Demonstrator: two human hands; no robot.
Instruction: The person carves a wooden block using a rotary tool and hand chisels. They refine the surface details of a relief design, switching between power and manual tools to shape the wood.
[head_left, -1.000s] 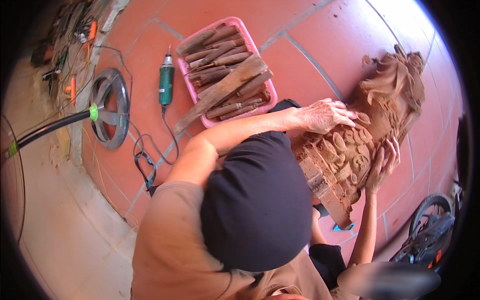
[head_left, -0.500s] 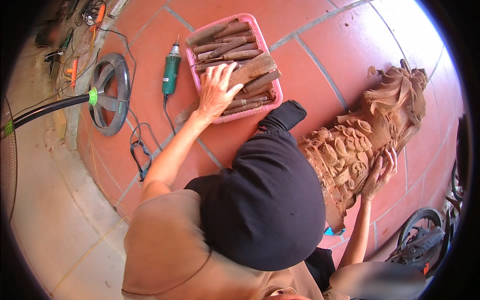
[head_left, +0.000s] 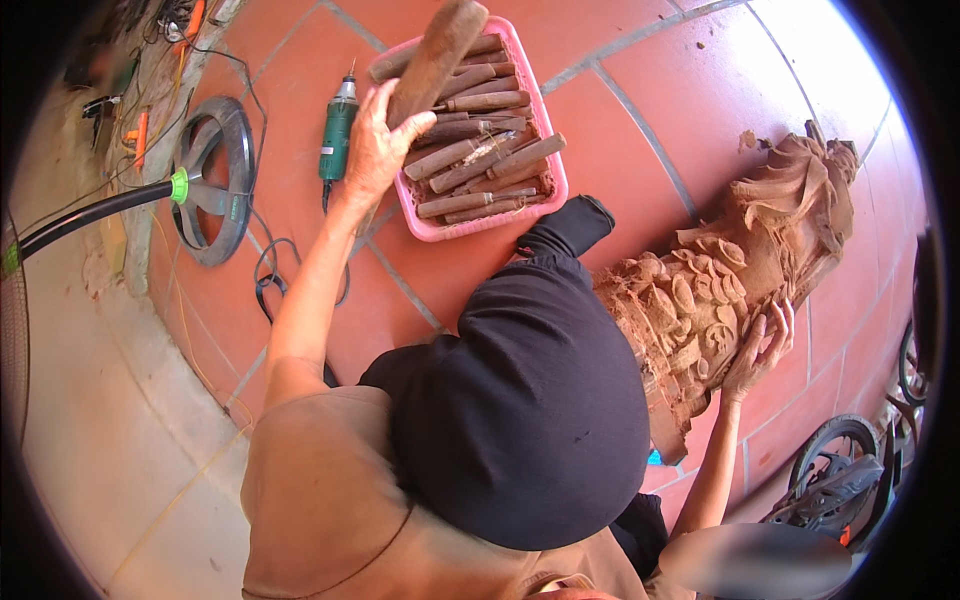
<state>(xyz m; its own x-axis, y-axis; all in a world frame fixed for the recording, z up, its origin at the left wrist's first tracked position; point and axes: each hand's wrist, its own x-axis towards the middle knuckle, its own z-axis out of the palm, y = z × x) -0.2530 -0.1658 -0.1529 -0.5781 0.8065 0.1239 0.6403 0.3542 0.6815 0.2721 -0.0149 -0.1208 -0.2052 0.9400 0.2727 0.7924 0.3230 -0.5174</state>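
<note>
My left hand (head_left: 378,150) grips a long, paddle-shaped wooden mallet (head_left: 440,55), raised over the left side of a pink plastic basket (head_left: 470,229). Part of its narrower end shows below my wrist. Inside the basket lie several wooden-handled carving tools (head_left: 485,101), piled side by side. To the right, a brown wood carving (head_left: 690,300) with deep folds and leaf-like relief lies slanting on the floor. My right hand (head_left: 757,358) rests on its near side, fingers stretched out along the surface.
A green rotary tool (head_left: 338,135) with a cord lies left of the basket. Beyond it stand a round fan base (head_left: 215,180) and its black pole (head_left: 95,212). My black-clad leg (head_left: 530,400) is between basket and carving. A wheel (head_left: 835,455) stands at lower right.
My left hand has lifted the wooden mallet off the tools in the basket and moved it up and left, tilting it more upright. My right hand stays on the carving.
</note>
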